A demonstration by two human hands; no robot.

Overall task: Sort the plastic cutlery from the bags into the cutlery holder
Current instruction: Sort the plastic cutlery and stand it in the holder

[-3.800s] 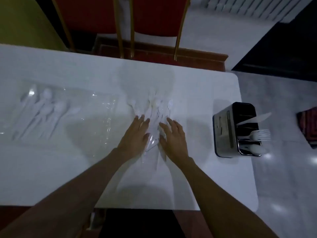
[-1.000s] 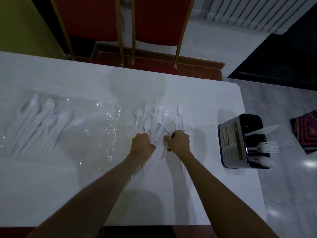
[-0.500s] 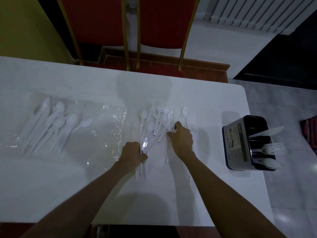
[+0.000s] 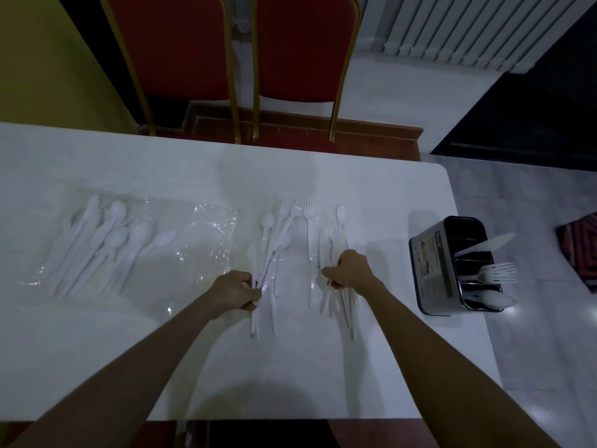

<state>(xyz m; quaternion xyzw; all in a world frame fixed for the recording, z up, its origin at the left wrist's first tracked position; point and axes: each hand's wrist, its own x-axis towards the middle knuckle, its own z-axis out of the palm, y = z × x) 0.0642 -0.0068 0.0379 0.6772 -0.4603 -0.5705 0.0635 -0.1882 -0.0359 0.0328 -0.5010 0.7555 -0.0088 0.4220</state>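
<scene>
— Checking hands first: what is the left hand [image 4: 234, 291] doing?
— It is curling tight round a left bunch [image 4: 274, 240] of white handles, spoons and forks fanning away from it over the counter [image 4: 97, 350].
— Right hand [image 4: 349, 270]?
— It is clamping on a right bunch [image 4: 332, 234], mostly forks, handles poking out toward the person. Both fists are sitting low; I cannot tell whether the bunches are lifting off the counter.
— Anything lying between?
— One loose fork [image 4: 309, 234] is lying flat between the two bunches, apart from both hands.
— Holder?
— The cutlery holder [image 4: 433, 266] is sitting at the counter's right edge, apart from the right hand. A knife [image 4: 487, 244], a held fork [image 4: 497, 273] and a spoon [image 4: 494, 300] are sticking out of it, each in its own compartment.
— Bags?
— A clear bag [image 4: 206, 234] is lying flat on the left side, just beside the left bunch, with more bagged cutlery [image 4: 106, 240] lying at its far left end.
— Background?
— Two red chairs [image 4: 181, 53] are standing behind the counter.
</scene>
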